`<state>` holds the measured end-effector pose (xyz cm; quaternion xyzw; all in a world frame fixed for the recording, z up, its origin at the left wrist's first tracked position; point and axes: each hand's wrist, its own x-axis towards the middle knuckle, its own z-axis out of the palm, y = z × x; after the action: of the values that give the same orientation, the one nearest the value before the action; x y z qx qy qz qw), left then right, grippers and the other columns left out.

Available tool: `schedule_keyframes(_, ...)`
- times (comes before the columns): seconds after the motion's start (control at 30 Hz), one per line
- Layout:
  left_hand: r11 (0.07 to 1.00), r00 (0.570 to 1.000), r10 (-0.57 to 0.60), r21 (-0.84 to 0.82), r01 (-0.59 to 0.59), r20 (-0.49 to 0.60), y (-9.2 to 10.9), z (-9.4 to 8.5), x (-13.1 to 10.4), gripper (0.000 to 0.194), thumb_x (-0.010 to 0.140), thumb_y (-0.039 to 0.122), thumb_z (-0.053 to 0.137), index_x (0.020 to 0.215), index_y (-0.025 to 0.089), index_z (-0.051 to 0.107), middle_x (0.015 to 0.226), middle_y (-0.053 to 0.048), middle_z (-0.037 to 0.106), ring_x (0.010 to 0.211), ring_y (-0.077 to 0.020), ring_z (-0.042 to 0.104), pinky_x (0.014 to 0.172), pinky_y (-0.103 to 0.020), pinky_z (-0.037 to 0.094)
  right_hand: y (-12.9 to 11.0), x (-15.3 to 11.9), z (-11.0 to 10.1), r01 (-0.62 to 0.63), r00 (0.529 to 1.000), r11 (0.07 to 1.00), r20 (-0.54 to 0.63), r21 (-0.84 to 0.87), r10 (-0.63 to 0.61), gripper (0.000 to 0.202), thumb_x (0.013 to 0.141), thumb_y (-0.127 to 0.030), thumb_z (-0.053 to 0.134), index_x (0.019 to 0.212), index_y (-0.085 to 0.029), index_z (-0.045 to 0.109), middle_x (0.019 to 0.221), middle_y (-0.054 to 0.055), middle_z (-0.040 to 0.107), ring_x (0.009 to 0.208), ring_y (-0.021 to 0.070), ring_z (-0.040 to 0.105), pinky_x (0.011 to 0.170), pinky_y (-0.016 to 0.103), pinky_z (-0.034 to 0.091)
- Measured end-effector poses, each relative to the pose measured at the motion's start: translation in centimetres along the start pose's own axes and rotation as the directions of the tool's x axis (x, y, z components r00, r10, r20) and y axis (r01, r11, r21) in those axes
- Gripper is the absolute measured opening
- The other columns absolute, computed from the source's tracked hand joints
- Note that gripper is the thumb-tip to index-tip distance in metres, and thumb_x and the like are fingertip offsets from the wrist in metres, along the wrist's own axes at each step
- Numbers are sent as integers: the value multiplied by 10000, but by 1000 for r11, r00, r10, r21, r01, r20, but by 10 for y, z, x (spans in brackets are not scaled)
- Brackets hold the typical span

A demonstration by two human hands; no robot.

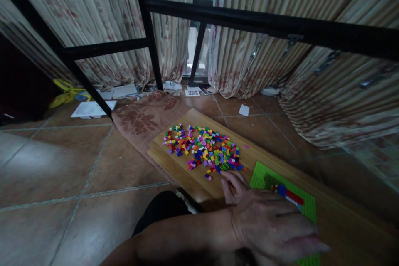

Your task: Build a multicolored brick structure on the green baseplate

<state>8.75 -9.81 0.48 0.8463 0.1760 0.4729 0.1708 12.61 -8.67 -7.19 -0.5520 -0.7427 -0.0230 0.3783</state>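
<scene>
Nearest the camera, the left forearm (199, 230) slants in from the lower left and ends in the left hand (274, 220), back upward, fingers stretched rightward and lying close together; its underside is hidden, so I cannot tell whether it holds anything. Partly beneath it, the right hand (238, 187) shows thumb and forefinger aimed forward and left; whether they pinch a piece cannot be made out. Just beyond the left hand, and partly covered by it, lies the green baseplate (260, 172), bearing a small brick build (293, 195) whose long axis runs down toward the right, roughly along the bench (177, 170). Forward and left of the hands spreads the pile of loose bricks (204, 145), its near edge just beside the right fingertips, so the right hand is the closer one. Farther off come a rug (137, 116), tiled floor (93, 153), black frame (249, 16) and curtains (243, 66).
</scene>
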Motion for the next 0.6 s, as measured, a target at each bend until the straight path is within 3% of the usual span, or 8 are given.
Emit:
schedule_keyframes(0.1,999,1000,17,-39,-16,18,0,-9,4,365,918,447,517,727,181,678,598,3,663,546,-93,599,550,-227,488,-17,28,16,24,983,992,178,122,-45,232,929,-227,467,1055,-234,662,997,63,660,914,194,629,789,316,528)
schedule_keyframes(0.23,995,997,-79,-59,78,-11,-4,-25,8,372,931,433,506,709,174,652,608,-6,663,544,-103,607,515,-246,497,-32,59,34,111,927,992,355,57,-124,282,872,-148,519,1095,-228,672,1015,82,635,978,235,567,848,369,493)
schedule_keyframes(0.33,986,987,-145,-88,139,-65,-7,-32,7,368,950,388,467,714,164,640,636,-13,666,566,-112,615,511,-255,504,-34,70,46,158,902,987,407,7,-147,346,842,-81,507,1099,-238,678,1018,88,628,959,242,550,848,386,479)
schedule_keyframes(0.6,977,985,-168,-139,162,-32,-11,-33,1,364,954,381,419,741,170,625,646,-30,640,580,-132,597,547,-279,500,-37,84,56,168,877,985,463,-45,-128,259,846,-103,544,1004,-244,693,988,77,630,978,242,539,850,382,458)
